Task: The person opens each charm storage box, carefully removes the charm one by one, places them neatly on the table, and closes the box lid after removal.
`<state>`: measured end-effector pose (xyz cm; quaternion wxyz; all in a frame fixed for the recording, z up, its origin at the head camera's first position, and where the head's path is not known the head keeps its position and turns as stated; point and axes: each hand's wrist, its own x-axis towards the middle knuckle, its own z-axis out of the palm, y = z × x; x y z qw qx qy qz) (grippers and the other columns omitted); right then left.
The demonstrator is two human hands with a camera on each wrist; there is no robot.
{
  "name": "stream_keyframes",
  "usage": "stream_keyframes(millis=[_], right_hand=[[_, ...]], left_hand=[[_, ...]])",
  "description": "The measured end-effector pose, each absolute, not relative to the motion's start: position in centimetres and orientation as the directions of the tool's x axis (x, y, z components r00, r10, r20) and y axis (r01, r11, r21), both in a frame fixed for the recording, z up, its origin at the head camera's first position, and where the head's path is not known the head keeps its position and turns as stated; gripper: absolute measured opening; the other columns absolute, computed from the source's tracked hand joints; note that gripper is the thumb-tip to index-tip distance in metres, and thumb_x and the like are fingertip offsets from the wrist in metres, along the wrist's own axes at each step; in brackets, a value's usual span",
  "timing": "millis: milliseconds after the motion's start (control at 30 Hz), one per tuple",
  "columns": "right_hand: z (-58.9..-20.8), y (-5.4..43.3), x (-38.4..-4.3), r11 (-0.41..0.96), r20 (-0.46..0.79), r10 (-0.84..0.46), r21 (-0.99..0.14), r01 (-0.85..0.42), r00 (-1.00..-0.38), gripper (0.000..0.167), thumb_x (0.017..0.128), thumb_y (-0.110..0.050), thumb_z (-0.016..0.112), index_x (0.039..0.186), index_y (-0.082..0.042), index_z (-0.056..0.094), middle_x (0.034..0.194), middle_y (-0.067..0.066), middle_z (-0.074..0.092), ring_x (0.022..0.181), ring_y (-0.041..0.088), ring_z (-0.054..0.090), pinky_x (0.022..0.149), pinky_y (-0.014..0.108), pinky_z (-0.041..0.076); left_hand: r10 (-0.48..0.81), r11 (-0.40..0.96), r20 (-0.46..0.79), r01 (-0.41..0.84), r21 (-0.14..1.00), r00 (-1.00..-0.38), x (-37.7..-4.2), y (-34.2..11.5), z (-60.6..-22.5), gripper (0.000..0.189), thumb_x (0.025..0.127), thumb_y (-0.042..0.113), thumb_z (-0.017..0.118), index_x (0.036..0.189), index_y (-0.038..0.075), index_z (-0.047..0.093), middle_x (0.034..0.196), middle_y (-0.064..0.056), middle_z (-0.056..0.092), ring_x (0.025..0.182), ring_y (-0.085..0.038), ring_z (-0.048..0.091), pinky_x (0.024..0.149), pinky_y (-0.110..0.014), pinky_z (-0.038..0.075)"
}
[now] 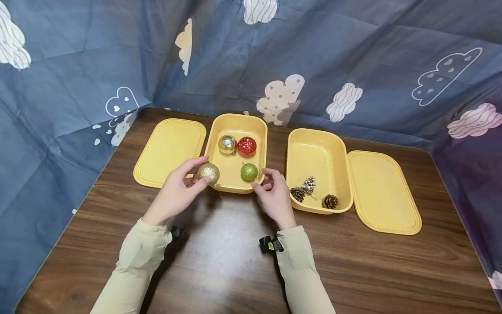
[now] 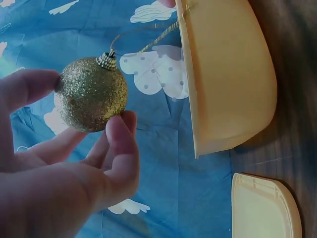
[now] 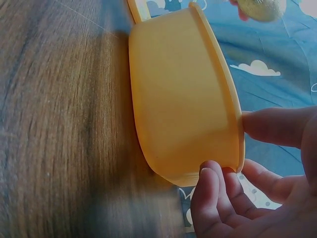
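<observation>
My left hand (image 1: 176,187) pinches a gold glitter bauble (image 1: 208,174) over the front left corner of the left yellow box (image 1: 235,190). In the left wrist view, thumb and fingertips press the gold bauble (image 2: 90,94) from both sides. A gold string loop trails from its ridged cap towards the box rim. My right hand (image 1: 275,194) grips the same box by its front right corner; the right wrist view has its fingers on both sides of the rim (image 3: 233,106). Inside the box lie a silver-and-gold bauble (image 1: 227,144), a red bauble (image 1: 247,146) and a green bauble (image 1: 249,172).
To the right stands a second yellow box (image 1: 319,157) with a silvery pine cone (image 1: 309,185) and two brown pine cones (image 1: 330,201) near its front. Flat yellow lids lie at either side, a left lid (image 1: 170,150) and a right lid (image 1: 384,192). A blue cloth (image 1: 219,52) hangs behind the table.
</observation>
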<state>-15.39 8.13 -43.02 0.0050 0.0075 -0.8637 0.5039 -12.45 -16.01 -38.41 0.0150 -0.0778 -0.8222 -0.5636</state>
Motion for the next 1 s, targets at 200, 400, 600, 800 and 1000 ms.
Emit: stream_keyframes(millis=[200, 400, 600, 800, 1000], right_hand=[[-43.0, 8.1, -15.4, 0.489, 0.015, -0.005, -0.872, -0.015, -1.0, 0.048, 0.084, -0.015, 0.071, 0.127, -0.005, 0.055, 0.112, 0.013, 0.057, 0.085, 0.023, 0.063, 0.069, 0.028, 0.051], [-42.9, 8.1, -15.4, 0.5, 0.021, 0.001, -0.866, -0.018, -1.0, 0.047, 0.084, -0.015, 0.071, 0.127, -0.004, 0.055, 0.112, 0.013, 0.056, 0.084, 0.023, 0.063, 0.071, 0.028, 0.05], [-42.9, 8.2, -15.5, 0.5, 0.024, -0.002, -0.866, -0.021, -1.0, 0.048, 0.084, -0.014, 0.071, 0.128, -0.003, 0.055, 0.112, 0.014, 0.056, 0.085, 0.022, 0.062, 0.073, 0.028, 0.05], [-43.0, 8.1, -15.5, 0.5, 0.013, -0.001, -0.866, -0.012, -1.0, 0.048, 0.084, -0.015, 0.071, 0.128, -0.004, 0.055, 0.113, 0.014, 0.056, 0.085, 0.022, 0.062, 0.074, 0.029, 0.05], [-43.0, 8.1, -15.3, 0.5, 0.012, -0.003, -0.866, -0.011, -1.0, 0.048, 0.084, -0.015, 0.071, 0.128, -0.004, 0.055, 0.112, 0.013, 0.056, 0.086, 0.023, 0.062, 0.075, 0.029, 0.05]], left_hand=[[0.156, 0.368, 0.103, 0.154, 0.917, -0.982, -11.2, -16.4, -38.7, 0.051, 0.09, 0.004, 0.063, 0.138, 0.007, 0.05, 0.132, -0.013, 0.053, 0.11, -0.019, 0.05, 0.084, -0.016, 0.046], [0.184, 0.412, 0.106, 0.174, 0.894, -0.977, -10.2, -16.5, -39.6, 0.048, 0.09, 0.004, 0.063, 0.137, 0.008, 0.052, 0.123, -0.013, 0.054, 0.109, -0.022, 0.053, 0.093, -0.033, 0.051], [0.159, 0.468, 0.1, 0.164, 0.868, -0.982, -9.5, -16.6, -41.1, 0.046, 0.09, 0.007, 0.065, 0.134, 0.007, 0.054, 0.121, -0.013, 0.055, 0.107, -0.023, 0.056, 0.09, -0.04, 0.054], [0.156, 0.507, 0.099, 0.166, 0.846, -0.983, -9.1, -16.5, -42.2, 0.046, 0.089, 0.01, 0.067, 0.132, 0.006, 0.054, 0.117, -0.011, 0.056, 0.102, -0.023, 0.058, 0.086, -0.042, 0.055], [0.165, 0.544, 0.126, 0.197, 0.816, -0.978, -8.9, -16.2, -42.9, 0.044, 0.086, 0.008, 0.07, 0.128, 0.004, 0.058, 0.114, -0.012, 0.056, 0.096, -0.019, 0.057, 0.078, -0.031, 0.056]])
